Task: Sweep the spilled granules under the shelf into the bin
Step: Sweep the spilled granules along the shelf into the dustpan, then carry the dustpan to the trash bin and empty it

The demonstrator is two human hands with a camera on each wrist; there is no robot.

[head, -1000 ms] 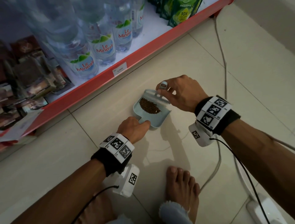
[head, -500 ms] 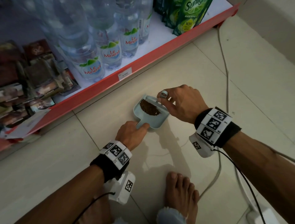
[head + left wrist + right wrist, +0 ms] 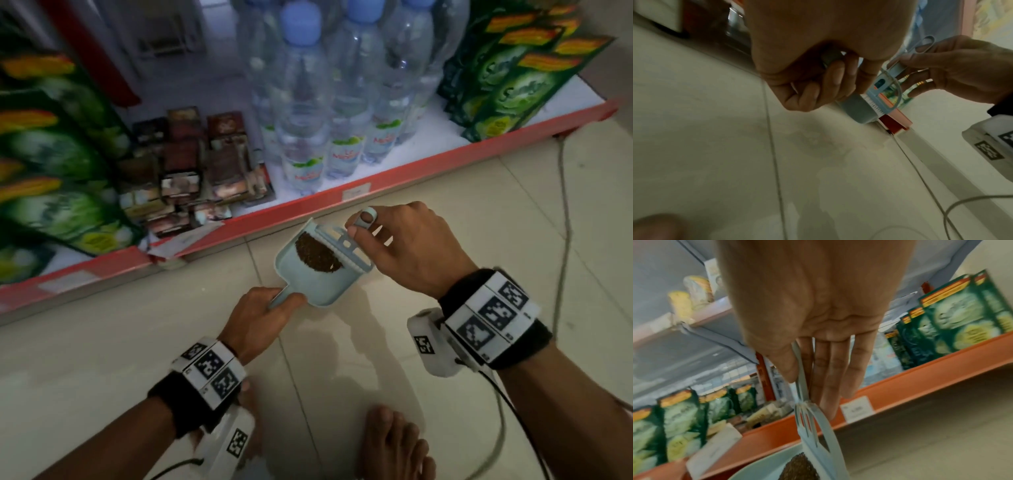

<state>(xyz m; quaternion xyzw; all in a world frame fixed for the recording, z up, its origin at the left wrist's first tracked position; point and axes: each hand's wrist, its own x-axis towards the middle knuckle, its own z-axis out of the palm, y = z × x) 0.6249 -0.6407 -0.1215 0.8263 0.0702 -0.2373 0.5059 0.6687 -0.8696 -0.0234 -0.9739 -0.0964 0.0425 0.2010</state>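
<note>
shop floor of pale tiles runs up to a low shelf with a red front edge, and everything's a bit dim and blurry. on the shelf there's a cluster of clear water bottles with blue caps in the middle, green detergent pouches off to the right and more of them on the left, plus a stack of small brownish packets between the left pouches and the bottles.

left hand is wrapped round the short handle of a pale blue dustpan; from the left wrist view the fingers are curled tight under the handle, so that's a proper grip. in that view the pan looks lifted off the tiles, tilted.

brown granules sit in a heap inside the pan, bunched against its far open end right up against a small pale blue hand brush. the brush lies across the mouth of the pan with its bristle edge against the pile.

right hand has the brush handle pinched between thumb and forefinger, the loop end of the handle poking up past the knuckles. the other fingers hang out pretty much straight alongside it in the right wrist view.

white cable trails over the tiles on the right, and bare toes show at the bottom. both wrists have bands with black-and-white markers.
</note>
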